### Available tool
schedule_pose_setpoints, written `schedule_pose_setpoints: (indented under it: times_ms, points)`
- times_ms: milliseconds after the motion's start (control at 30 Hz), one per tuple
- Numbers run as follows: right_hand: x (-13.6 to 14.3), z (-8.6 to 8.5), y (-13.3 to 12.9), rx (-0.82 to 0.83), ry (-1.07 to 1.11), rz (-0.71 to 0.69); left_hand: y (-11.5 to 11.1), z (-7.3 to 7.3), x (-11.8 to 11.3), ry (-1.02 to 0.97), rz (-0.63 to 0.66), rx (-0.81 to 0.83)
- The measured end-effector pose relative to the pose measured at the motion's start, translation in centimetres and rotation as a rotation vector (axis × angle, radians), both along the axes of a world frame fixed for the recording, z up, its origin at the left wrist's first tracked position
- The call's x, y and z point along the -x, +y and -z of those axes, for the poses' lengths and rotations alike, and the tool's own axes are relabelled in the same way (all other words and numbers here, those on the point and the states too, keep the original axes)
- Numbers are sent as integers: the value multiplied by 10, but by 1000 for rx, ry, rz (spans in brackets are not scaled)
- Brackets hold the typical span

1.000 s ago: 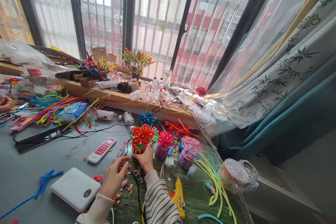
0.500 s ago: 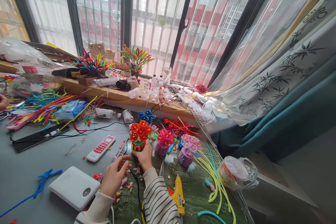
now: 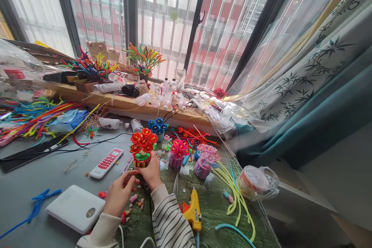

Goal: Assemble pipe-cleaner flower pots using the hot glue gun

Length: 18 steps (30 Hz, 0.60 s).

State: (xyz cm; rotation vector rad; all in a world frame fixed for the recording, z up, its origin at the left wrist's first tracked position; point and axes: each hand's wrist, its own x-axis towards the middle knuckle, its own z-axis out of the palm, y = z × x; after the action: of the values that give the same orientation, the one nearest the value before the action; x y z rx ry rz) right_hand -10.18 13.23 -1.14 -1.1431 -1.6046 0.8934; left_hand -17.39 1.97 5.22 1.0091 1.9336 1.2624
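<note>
My right hand (image 3: 151,170) is wrapped round the striped pot of the red flower pot (image 3: 143,141), which stands upright with red blooms and a green base. My left hand (image 3: 120,193) is just left of and nearer than the pot, its fingers curved and apart with nothing between them. Right of the pot stand a magenta flower pot (image 3: 179,153) and a pink flower pot (image 3: 205,160). Behind it is a blue flower pot (image 3: 157,128). A yellow glue gun (image 3: 193,211) and scissors (image 3: 175,186) lie to the right of my right sleeve.
A white power bank (image 3: 76,208), a red-and-white remote (image 3: 106,163) and a black strip (image 3: 31,156) lie at left. Pipe cleaners (image 3: 236,193) and a wrapped tape roll (image 3: 255,182) are at right. The window ledge (image 3: 116,102) holds bottles and colourful bundles.
The view has shifted, so most things sit further left. My right hand still holds the red flower pot, its blooms slightly larger in view. The other hand at the far left edge is out of view.
</note>
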Motion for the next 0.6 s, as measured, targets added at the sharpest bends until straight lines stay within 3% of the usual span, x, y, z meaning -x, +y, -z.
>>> schedule_pose_setpoints:
  times_ms: [267,600]
  points:
    - [9,-3,-10,-39,11,-70,0,6,9,15,-76,1]
    - [-5,7,8,22,-4,85,9,17,30,154,11,87]
